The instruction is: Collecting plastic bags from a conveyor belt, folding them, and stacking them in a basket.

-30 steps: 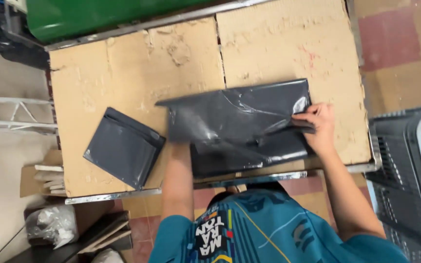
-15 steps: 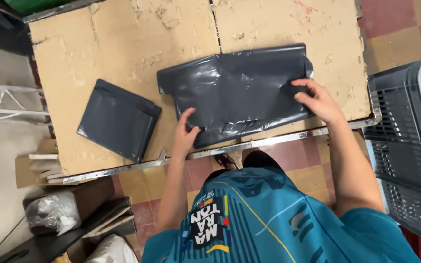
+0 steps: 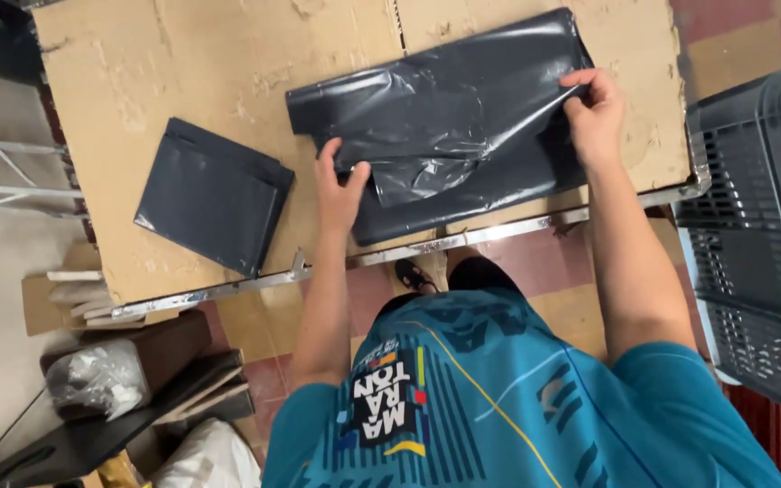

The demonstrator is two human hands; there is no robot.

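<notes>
- Left hand (image 3: 338, 185) lies flat, fingers spread, pressing the large dark grey plastic mailer bag (image 3: 449, 126) onto the cardboard-topped table (image 3: 183, 54), steadying it.
- Right hand (image 3: 595, 113) pinches the bag's flap edge, lifting it taut.
- A smaller folded dark grey bag (image 3: 212, 196) lies apart, leftward.

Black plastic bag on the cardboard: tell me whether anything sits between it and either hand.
Nothing visible does. The left hand presses flat on the black plastic bag near its lower left edge, and the right hand pinches its right edge, lifting a flap. The folded dark bag lies apart to the left on the cardboard tabletop.
</notes>
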